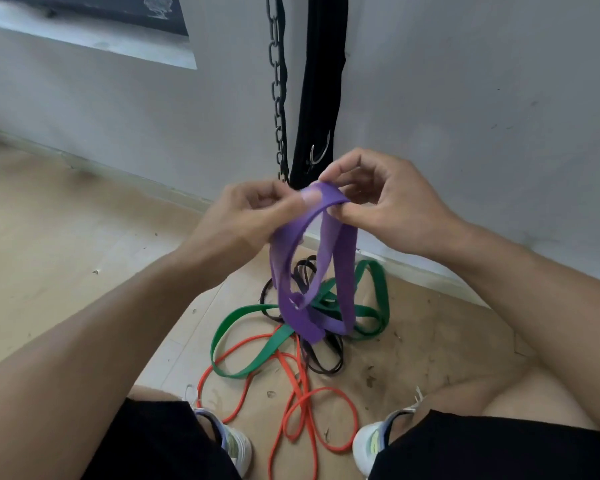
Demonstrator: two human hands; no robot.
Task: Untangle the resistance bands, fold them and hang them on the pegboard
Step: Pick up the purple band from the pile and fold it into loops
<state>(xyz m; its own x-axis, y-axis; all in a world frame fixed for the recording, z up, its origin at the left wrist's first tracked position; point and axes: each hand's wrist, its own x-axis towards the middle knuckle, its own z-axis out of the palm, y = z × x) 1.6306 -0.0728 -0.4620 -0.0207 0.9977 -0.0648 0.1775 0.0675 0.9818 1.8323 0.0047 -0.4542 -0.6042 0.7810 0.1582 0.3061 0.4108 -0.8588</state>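
Both hands hold a wide purple band [329,244] up at chest height. My left hand [246,216] pinches its top left part, and my right hand [385,199] pinches the top right fold between thumb and fingers. The purple loops hang down and their lower ends reach the pile on the floor. Below lies a tangle: a green band [253,355], a thin orange band [302,407] and a thin black band [323,362], crossing one another. No pegboard is in view.
A black chain [278,98] and a black strap with a metal hook [321,98] hang on the grey wall behind the hands. My knees and white shoes [371,445] flank the pile on the wooden floor. A poster [101,26] hangs top left.
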